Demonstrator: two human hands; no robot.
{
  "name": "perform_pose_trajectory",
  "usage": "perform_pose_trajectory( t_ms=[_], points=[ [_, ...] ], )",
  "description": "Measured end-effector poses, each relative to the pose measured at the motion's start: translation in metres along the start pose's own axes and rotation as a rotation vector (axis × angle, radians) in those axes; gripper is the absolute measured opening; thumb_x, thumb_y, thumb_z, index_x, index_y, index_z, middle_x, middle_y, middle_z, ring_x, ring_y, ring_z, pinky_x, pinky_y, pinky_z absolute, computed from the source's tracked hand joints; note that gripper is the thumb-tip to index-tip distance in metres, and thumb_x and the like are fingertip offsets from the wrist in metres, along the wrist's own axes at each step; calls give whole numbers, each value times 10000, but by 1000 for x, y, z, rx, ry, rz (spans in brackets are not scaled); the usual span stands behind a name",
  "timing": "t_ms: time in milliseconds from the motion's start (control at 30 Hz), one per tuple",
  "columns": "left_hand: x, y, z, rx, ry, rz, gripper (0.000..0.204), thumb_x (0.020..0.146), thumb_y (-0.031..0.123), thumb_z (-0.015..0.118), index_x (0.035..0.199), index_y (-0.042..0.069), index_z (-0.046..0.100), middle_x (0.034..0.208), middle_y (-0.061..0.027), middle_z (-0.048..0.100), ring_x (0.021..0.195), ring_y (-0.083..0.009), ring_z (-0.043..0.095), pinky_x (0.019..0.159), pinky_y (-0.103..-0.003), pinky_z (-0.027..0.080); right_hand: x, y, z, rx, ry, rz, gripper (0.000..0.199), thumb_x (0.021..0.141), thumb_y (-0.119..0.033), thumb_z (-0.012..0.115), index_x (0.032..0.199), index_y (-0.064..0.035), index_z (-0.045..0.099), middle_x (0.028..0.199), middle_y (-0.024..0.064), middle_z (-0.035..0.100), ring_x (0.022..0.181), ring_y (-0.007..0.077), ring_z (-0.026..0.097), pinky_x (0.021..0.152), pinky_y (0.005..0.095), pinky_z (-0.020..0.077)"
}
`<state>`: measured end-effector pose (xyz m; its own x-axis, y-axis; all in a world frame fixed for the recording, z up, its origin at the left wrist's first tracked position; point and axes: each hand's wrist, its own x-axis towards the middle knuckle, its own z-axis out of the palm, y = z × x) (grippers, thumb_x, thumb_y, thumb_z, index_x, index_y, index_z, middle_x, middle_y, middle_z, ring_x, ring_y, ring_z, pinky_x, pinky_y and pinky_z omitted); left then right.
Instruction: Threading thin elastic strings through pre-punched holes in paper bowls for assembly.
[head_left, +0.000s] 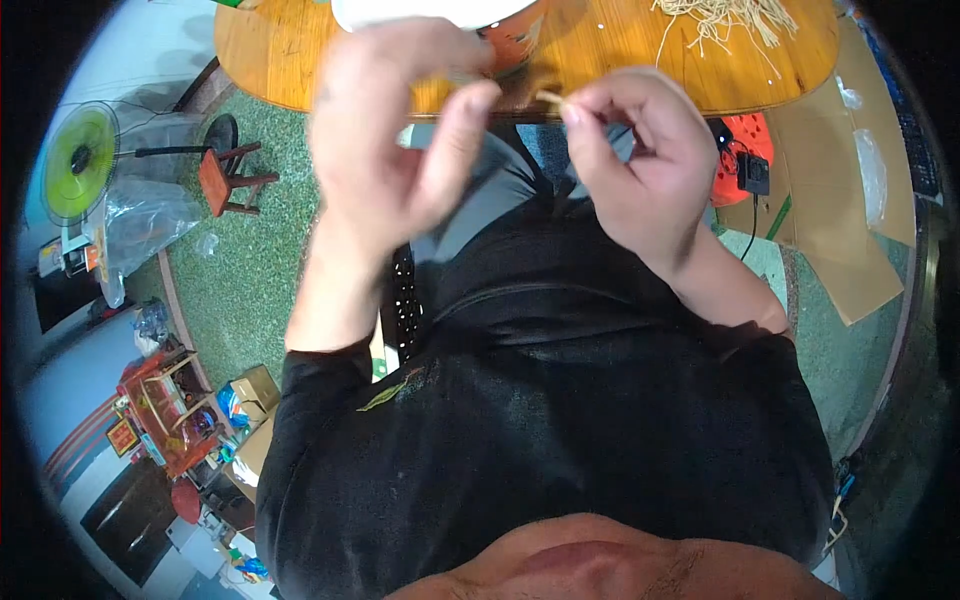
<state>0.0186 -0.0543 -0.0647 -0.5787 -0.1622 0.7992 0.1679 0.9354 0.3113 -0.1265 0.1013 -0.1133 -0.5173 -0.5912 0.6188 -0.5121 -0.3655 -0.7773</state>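
Observation:
My right hand [650,145] is closed in a pinch above the table's near edge, thumb against fingertip, on a short beige strand [549,98] that sticks out to the left. To its left is my left hand [385,130], a little blurred, with thumb and index finger spread apart and nothing seen between them. A loose pile of beige strands [735,20] lies on the wooden table [280,50] at the far right. Behind my left hand stands a container with a white top [430,10] and an orange patterned side, partly covered by the hand.
A green fan [80,160] and a small reddish-brown stool [225,180] stand on the floor at left. At right lie flattened cardboard [850,240] and a red item [745,140] with a black plug and cord. A cluttered shelf [175,410] is at lower left.

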Motion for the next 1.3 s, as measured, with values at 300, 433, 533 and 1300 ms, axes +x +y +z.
perform_pose_trajectory(
  t_ms=[300, 433, 533, 1300],
  points=[
    [98, 30, -15, 14, -772, -623, 284, 882, -14, 674, 1160, -72, 666, 955, -162, 713, 884, -238, 706, 808, -348, 566, 10, 19, 32, 318, 168, 65, 84, 944, 64, 680, 1021, 31, 673, 1028, 78, 702, 918, 63, 664, 781, 198, 535],
    [98, 37, -8, -76, -788, -773, 189, 977, -38, 607, 1153, -72, 667, 920, -108, 725, 832, -156, 703, 756, -307, 583, 13, 8, 28, 188, 169, 316, 46, 907, 45, 704, 908, 32, 660, 1030, 114, 675, 816, 109, 626, 699, 242, 497],
    [91, 26, -8, -274, -742, -916, 171, 1025, -13, 566, 1150, -68, 668, 926, -94, 722, 827, -140, 701, 752, -292, 592, 18, 41, 43, 592, 265, -300, 93, 909, 84, 691, 943, 35, 620, 1094, 126, 640, 823, 83, 599, 699, 205, 474],
    [81, 9, -8, -491, -735, -996, 210, 1031, 27, 597, 1202, -82, 652, 1035, -129, 741, 923, -190, 743, 838, -321, 636, 18, 43, 50, 300, 353, -386, 133, 856, 60, 751, 904, 33, 630, 978, 155, 660, 889, 239, 691, 798, 324, 544]
  ],
)
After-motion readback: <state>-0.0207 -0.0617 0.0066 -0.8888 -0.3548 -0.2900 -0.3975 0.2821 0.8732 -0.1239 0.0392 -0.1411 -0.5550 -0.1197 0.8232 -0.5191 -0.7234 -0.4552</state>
